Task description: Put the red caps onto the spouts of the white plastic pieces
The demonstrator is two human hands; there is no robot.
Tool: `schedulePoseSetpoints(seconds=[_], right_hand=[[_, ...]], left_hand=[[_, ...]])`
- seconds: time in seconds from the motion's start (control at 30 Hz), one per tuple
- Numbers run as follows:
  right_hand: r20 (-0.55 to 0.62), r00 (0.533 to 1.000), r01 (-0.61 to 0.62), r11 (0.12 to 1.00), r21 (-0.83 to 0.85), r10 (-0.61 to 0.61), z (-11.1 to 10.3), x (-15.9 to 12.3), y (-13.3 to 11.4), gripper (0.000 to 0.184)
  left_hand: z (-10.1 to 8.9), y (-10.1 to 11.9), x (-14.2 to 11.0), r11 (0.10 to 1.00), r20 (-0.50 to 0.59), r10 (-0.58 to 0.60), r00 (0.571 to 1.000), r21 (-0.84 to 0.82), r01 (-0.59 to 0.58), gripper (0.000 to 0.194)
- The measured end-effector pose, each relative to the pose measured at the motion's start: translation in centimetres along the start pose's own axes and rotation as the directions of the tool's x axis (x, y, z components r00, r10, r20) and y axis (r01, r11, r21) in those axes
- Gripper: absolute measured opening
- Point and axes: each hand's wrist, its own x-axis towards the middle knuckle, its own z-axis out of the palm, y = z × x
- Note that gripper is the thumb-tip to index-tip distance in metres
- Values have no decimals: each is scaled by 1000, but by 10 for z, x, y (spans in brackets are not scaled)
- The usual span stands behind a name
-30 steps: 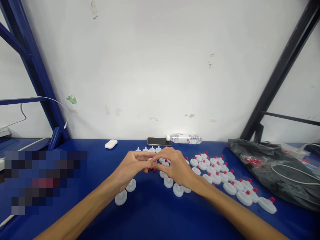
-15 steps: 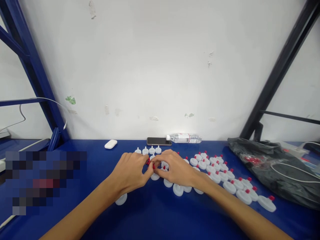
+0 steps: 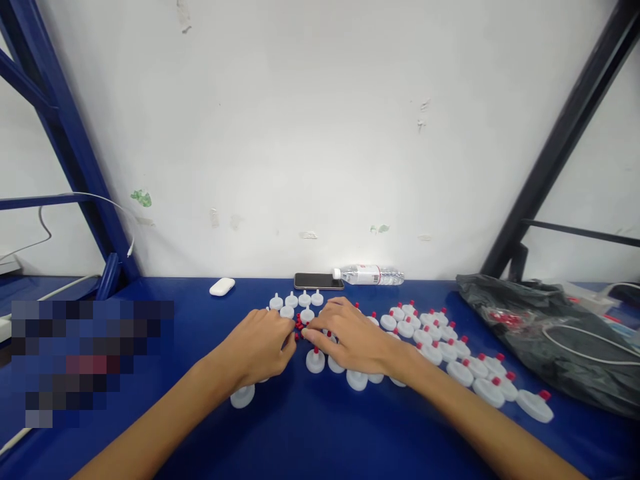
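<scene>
My left hand (image 3: pixel 263 345) is low over the table, fingers curled down, with the fingertips hidden behind the hand. White nozzle lids stand around it, one lid (image 3: pixel 243 397) just below the wrist. My right hand (image 3: pixel 350 335) reaches in from the right, thumb and forefinger closed together at a small pile of red caps (image 3: pixel 299 319); a red cap (image 3: pixel 305 333) shows at their tips. Between the hands, nearer me, a white lid with a red tip (image 3: pixel 315 362) stands upright. Bare-tipped white lids (image 3: pixel 291 300) stand behind the pile.
Many red-tipped white lids (image 3: pixel 431 353) spread to the right. A black plastic bag (image 3: pixel 560 360) with a clear packet of red pieces (image 3: pixel 507 321) lies beyond them. Along the wall are a phone (image 3: pixel 318 281), a water bottle (image 3: pixel 370 275) and a white case (image 3: pixel 222 287).
My hands have parted, the left moving slightly left. The red-tipped lid they were holding together now stands free on the table. My right fingertips are at the red caps.
</scene>
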Motion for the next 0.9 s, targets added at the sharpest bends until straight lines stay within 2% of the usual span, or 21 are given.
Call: schedulePoseSetpoints(seconds=[0.13, 0.37, 0.53, 0.67, 0.9], right_hand=[[71, 997, 30, 996, -84, -25, 4, -1, 4, 51], [50, 999, 17, 994, -106, -12, 5, -1, 8, 47], [62, 998, 13, 994, -109, -6, 6, -1, 8, 46], [74, 997, 1, 992, -123, 8, 7, -1, 10, 46], [84, 996, -4, 993, -119, 14, 9, -1, 14, 31]], left_hand=[[3, 2, 2, 997, 5, 43, 999, -70, -42, 22], [-3, 2, -2, 989, -10, 45, 999, -142, -46, 21], [-8, -4, -7, 992, 78, 12, 997, -122, -2, 32], [-10, -7, -9, 989, 153, 42, 987, -146, -20, 35], [-5, -9, -7, 967, 139, 124, 982, -239, -88, 27]])
